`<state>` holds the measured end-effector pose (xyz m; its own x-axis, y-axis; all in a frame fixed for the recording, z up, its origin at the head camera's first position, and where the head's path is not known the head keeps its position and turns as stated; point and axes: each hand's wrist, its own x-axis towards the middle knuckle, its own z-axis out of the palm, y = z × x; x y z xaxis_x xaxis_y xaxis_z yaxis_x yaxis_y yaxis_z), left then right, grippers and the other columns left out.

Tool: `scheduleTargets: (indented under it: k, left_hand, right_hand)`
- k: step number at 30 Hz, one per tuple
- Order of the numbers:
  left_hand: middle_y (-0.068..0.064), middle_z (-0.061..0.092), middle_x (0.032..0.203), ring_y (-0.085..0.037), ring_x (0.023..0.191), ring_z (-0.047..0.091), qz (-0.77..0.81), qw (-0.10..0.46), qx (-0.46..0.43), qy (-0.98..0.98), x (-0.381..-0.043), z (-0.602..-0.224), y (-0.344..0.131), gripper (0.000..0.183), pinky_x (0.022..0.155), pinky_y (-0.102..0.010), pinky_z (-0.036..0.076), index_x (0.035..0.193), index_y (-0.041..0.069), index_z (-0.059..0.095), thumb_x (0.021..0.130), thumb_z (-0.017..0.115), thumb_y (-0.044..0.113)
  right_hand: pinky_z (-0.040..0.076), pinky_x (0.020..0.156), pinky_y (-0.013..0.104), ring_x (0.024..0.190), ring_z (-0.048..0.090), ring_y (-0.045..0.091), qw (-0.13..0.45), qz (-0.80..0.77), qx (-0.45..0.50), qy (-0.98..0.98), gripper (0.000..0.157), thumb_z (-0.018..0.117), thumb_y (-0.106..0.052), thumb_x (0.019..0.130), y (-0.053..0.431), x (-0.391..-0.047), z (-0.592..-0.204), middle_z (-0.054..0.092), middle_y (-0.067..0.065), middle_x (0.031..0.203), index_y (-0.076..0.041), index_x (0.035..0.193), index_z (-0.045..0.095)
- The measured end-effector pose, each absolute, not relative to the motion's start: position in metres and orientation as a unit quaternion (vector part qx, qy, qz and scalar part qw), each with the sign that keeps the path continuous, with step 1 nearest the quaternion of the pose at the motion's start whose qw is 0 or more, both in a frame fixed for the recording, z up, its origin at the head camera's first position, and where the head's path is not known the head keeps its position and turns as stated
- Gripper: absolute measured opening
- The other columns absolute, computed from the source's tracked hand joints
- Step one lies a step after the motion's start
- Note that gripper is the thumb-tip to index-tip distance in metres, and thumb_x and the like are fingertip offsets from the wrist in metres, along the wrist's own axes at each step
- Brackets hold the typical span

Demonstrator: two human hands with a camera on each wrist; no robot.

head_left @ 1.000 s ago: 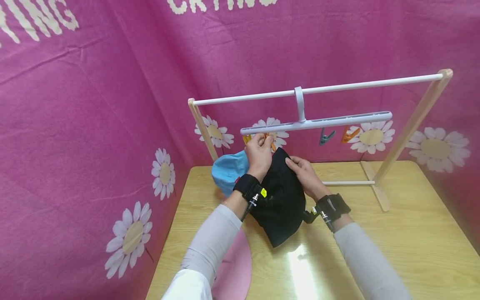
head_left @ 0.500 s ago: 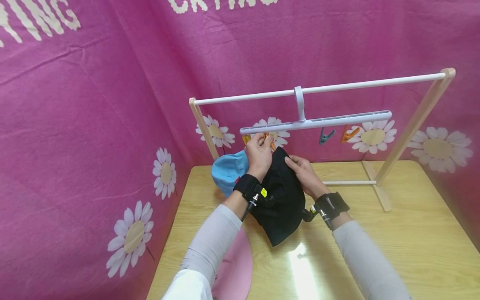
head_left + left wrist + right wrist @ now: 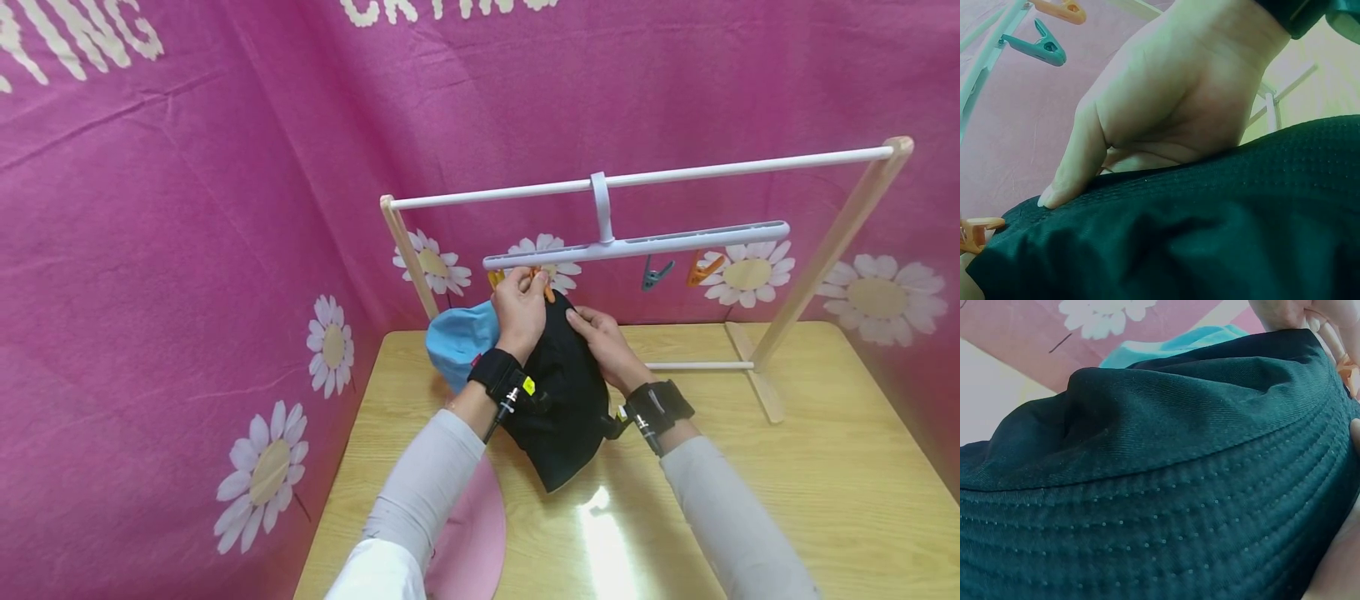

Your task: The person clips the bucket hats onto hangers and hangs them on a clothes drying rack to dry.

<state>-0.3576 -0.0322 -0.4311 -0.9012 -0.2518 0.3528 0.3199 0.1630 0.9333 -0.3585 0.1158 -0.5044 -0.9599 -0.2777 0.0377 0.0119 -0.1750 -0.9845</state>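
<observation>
A black bucket hat (image 3: 566, 400) with a stitched brim hangs below the left half of a pale hanger (image 3: 645, 247). My left hand (image 3: 521, 312) pinches an orange clothes peg (image 3: 549, 287) under the hanger. My right hand (image 3: 606, 346) grips the hat's brim edge, thumb on the near side, its other fingers mostly behind the cloth. In the left wrist view the orange peg (image 3: 982, 231) meets the hat's upper corner; whether it bites the cloth I cannot tell. A light blue hat (image 3: 459, 337) hangs just left, partly behind my left hand, below a yellow peg (image 3: 495, 277).
A rack with a white rail (image 3: 720, 172) and wooden legs carries the hanger. Farther right on it hang a teal peg (image 3: 655, 273) and another orange peg (image 3: 703, 268). A pink hat (image 3: 472, 533) lies on the wooden table (image 3: 825, 467), partly under my left forearm.
My right hand has shifted slightly left and up, bringing the black hat's top edge closer to the orange peg. The left hand stays at the peg.
</observation>
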Motion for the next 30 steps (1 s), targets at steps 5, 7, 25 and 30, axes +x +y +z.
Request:
scheduleTargets:
  k: [5, 7, 25, 30]
  left_hand:
    - [-0.011, 0.080, 0.100, -0.005, 0.081, 0.068, -0.632, 0.226, -0.020, -0.741, -0.358, -0.430, -0.033, 0.014, 0.066, -0.019, 0.050, 0.104, -0.001, 0.074, 0.102, 0.069, 0.011]
    - [-0.010, 0.080, 0.097, -0.004, 0.076, 0.065, -0.625, 0.229, -0.021, -0.746, -0.358, -0.430, -0.033, 0.013, 0.063, -0.020, 0.047, 0.102, -0.001, 0.074, 0.102, 0.069, 0.012]
    - [-0.011, 0.080, 0.097, -0.002, 0.078, 0.065, -0.606, 0.189, -0.019, -0.773, -0.358, -0.429, -0.039, 0.017, 0.066, -0.019, 0.048, 0.101, 0.000, 0.072, 0.101, 0.072, 0.017]
    - [-0.002, 0.071, 0.072, -0.003, 0.062, 0.054, -0.584, 0.191, -0.007, -0.789, -0.358, -0.432, -0.043, 0.022, 0.055, -0.021, 0.037, 0.091, 0.004, 0.068, 0.099, 0.075, 0.023]
  right_hand:
    - [0.057, 0.078, 0.021, 0.085, 0.068, 0.005, 0.096, -0.767, -0.109, 0.624, 0.026, 0.052, -0.028, 0.111, 0.115, -0.360, -0.502, 0.070, -0.008, 0.095, -0.004, 0.121, 0.058]
    - [0.057, 0.077, 0.021, 0.084, 0.067, 0.004, 0.097, -0.772, -0.111, 0.618, 0.024, 0.052, -0.026, 0.111, 0.115, -0.361, -0.500, 0.070, -0.008, 0.094, -0.005, 0.120, 0.059]
    - [0.056, 0.076, 0.021, 0.083, 0.068, 0.005, 0.109, -0.778, -0.123, 0.606, 0.016, 0.052, -0.025, 0.112, 0.115, -0.367, -0.501, 0.071, -0.008, 0.094, -0.012, 0.115, 0.061]
    - [0.057, 0.074, 0.022, 0.080, 0.068, 0.005, 0.105, -0.773, -0.134, 0.611, 0.016, 0.051, -0.022, 0.112, 0.116, -0.367, -0.502, 0.072, -0.008, 0.091, -0.012, 0.114, 0.063]
